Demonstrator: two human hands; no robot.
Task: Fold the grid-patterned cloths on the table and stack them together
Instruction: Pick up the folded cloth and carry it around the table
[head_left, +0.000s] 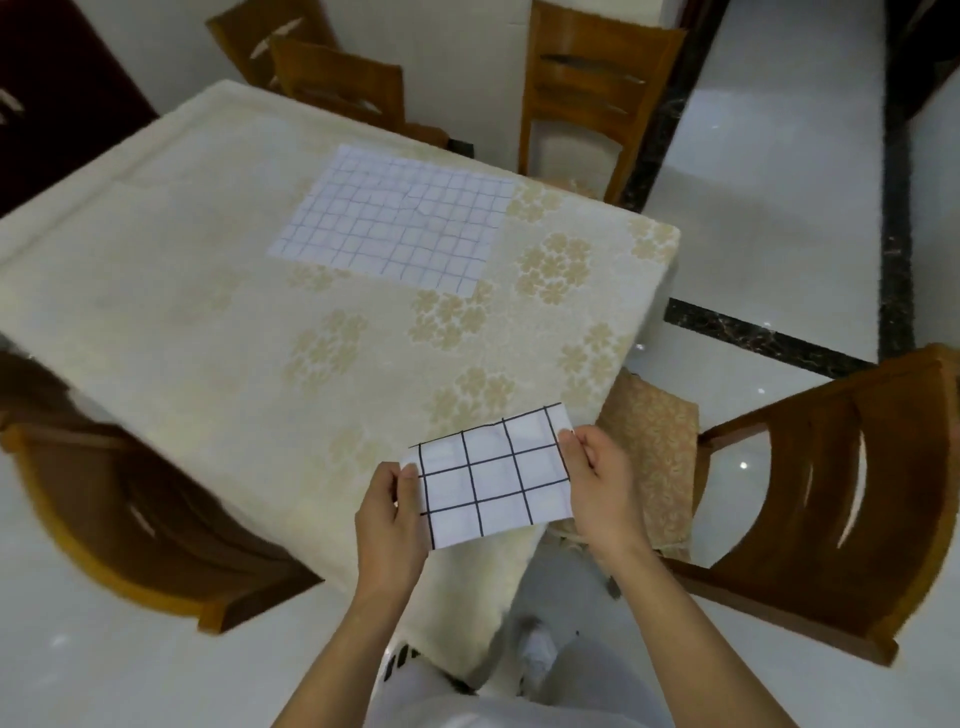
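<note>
Surroundings: Wooden chairs (852, 499) ring the table (171, 291) we stand at; one at near right carries a patterned cushion (654, 447), another stands at near left, more at the far side. Glossy white floor with dark marble strips beyond.
Hands: We reach both forearms forward over the table's near corner. Our left hand (389, 519) pinches the folded cloth's left edge; our right hand (597, 483) pinches its right edge.
Folded cloth: The bold-grid folded cloth (493, 478) hangs stretched between our hands, above the table's corner.
Far cloth: A fine-grid cloth (395, 223) lies spread flat on the floral tablecloth, well apart.
</note>
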